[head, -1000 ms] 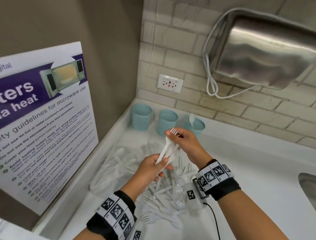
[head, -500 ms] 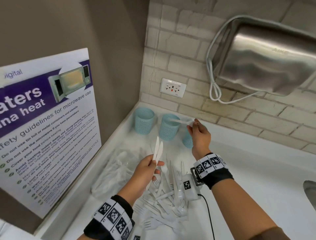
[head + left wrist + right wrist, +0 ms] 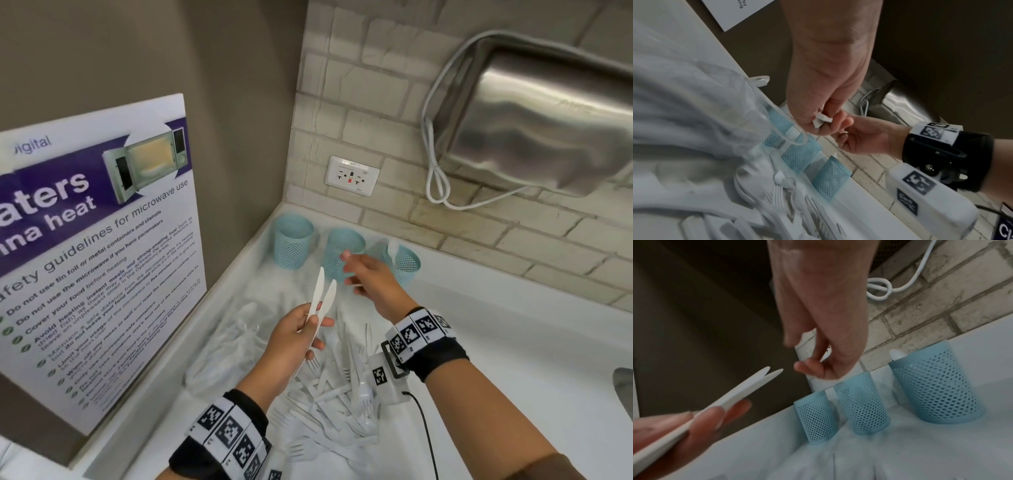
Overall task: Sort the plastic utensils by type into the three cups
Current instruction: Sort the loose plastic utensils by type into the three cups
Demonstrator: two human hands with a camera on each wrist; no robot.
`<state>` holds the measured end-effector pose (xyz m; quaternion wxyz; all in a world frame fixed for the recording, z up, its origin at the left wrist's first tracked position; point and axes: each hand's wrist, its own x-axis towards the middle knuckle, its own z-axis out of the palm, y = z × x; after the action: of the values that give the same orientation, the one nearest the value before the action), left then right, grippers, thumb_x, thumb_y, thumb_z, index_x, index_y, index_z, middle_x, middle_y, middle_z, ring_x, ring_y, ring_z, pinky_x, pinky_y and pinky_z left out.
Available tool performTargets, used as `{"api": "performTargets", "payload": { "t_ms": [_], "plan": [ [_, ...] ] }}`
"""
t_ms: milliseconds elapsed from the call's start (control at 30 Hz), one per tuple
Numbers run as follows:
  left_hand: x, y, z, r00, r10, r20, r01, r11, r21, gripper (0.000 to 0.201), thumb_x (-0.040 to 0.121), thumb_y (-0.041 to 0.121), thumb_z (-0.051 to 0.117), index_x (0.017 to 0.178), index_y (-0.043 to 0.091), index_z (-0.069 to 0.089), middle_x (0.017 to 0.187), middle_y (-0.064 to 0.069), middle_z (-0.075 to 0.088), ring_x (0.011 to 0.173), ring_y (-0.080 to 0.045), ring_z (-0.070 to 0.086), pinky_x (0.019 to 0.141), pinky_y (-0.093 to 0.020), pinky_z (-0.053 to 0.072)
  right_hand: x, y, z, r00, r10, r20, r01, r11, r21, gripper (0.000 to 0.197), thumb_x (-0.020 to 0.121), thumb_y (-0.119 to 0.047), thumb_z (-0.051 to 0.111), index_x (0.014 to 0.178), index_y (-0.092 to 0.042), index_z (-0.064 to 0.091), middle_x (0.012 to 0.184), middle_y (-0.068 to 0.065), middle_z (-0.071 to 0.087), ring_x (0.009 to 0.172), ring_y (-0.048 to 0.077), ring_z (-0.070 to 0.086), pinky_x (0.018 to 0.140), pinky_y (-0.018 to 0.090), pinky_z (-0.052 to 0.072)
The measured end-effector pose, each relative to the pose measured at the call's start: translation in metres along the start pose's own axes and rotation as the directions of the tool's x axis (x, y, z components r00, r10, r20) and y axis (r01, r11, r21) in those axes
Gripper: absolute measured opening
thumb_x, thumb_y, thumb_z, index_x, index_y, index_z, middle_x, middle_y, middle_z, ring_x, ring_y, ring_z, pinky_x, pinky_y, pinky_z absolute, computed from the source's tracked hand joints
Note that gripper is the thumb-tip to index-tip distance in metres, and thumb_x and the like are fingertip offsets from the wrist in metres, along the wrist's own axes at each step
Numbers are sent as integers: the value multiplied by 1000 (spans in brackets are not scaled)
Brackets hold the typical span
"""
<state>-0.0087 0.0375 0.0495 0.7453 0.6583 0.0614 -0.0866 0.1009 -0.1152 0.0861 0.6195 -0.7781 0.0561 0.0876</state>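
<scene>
Three blue mesh cups stand in a row at the back of the white counter: left cup (image 3: 294, 240), middle cup (image 3: 344, 246), right cup (image 3: 407, 262), which has a white spoon (image 3: 392, 248) in it. My left hand (image 3: 301, 329) grips two white plastic knives (image 3: 320, 294) by their handles, blades up. In front of the middle cup hovers my right hand (image 3: 363, 274), fingers loose and holding nothing. A heap of white utensils (image 3: 335, 387) lies below both hands. The right wrist view shows the knives (image 3: 748, 389) beside my empty right hand (image 3: 818, 353).
A crumpled clear plastic bag (image 3: 233, 335) lies left of the heap. A microwave poster (image 3: 96, 240) leans on the left wall. Behind the cups are a wall outlet (image 3: 352, 175) and a steel hand dryer (image 3: 534, 130) with a white cord. A sink edge (image 3: 623, 390) shows at the far right.
My right hand took a fork from the left hand, carried it over the middle cup, and has come back toward the knives with nothing in it. The left hand keeps the two knives.
</scene>
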Motion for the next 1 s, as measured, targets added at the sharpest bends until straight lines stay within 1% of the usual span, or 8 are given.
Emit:
{"api": "performTargets", "payload": {
  "t_ms": [67, 133, 267, 367, 500, 600, 700, 1000],
  "plan": [
    [0, -1, 1, 1000, -6, 16, 6, 1000, 10, 21, 100, 18, 43, 113, 25, 59, 100, 3, 72, 57, -5, 54, 51, -19, 42, -11, -1, 0, 968, 75, 239, -41, 989, -143, 43, 92, -48, 55, 118, -15, 65, 83, -8, 58, 67, 6, 49, 61, 18, 40],
    [0, -1, 3, 999, -23, 43, 22, 1000, 18, 21, 100, 19, 42, 109, 25, 60, 94, 1, 72, 54, -6, 51, 49, -19, 40, -17, 2, 1, 895, 127, 428, -61, 984, -166, 34, 93, -41, 57, 115, -17, 68, 71, -9, 52, 58, 4, 42, 55, 15, 35],
    [1, -2, 3, 997, -51, 64, 50, 998, 25, 23, 101, 23, 42, 109, 21, 64, 82, 3, 69, 48, -5, 48, 46, -18, 38, -17, 3, 4, 875, 79, 478, -58, 997, -58, 16, 93, -25, 60, 100, -17, 71, 61, -8, 49, 50, 3, 39, 49, 12, 34],
    [3, -2, -1, 997, -73, 13, 73, 997, 10, 25, 100, 25, 43, 108, 19, 66, 80, 4, 68, 48, -4, 49, 46, -17, 38, -10, -2, 4, 927, 56, 370, -73, 997, 31, 12, 92, -20, 62, 94, -12, 71, 60, -7, 51, 50, 2, 44, 48, 11, 41],
    [6, 0, -10, 988, -107, -107, 98, 991, -93, 20, 99, 20, 45, 105, 15, 63, 77, 1, 66, 48, -7, 48, 45, -18, 37, 5, -14, -4, 996, 30, 84, -41, 990, 134, 14, 93, -15, 61, 92, -4, 69, 65, 2, 53, 45, 2, 45, 49, 10, 45],
    [8, 1, -15, 982, -112, -151, 94, 989, -117, 20, 99, 18, 44, 107, 17, 62, 78, 0, 65, 48, -7, 48, 45, -18, 37, 19, -22, -7, 992, -36, -117, 60, 976, 210, 15, 94, -14, 59, 86, -4, 67, 70, 5, 55, 46, 3, 50, 52, 11, 48],
    [7, 1, -16, 981, -111, -160, 92, 989, -120, 21, 100, 18, 42, 109, 17, 61, 77, 0, 65, 46, -6, 49, 43, -17, 36, 32, -27, -2, 958, -87, -275, 165, 946, 277, 16, 95, -12, 57, 95, 1, 66, 74, 5, 65, 59, 7, 63, 65, 14, 54],
    [4, 2, -12, 983, -120, -139, 100, 985, -140, 22, 100, 22, 42, 107, 17, 62, 73, 1, 66, 44, -4, 50, 44, -17, 36, 74, -34, 46, 936, -126, -330, 210, 950, 233, 20, 96, -18, 55, 78, -15, 62, 78, -4, 69, 84, 17, 70, 90, 32, 53]
  ]
}}
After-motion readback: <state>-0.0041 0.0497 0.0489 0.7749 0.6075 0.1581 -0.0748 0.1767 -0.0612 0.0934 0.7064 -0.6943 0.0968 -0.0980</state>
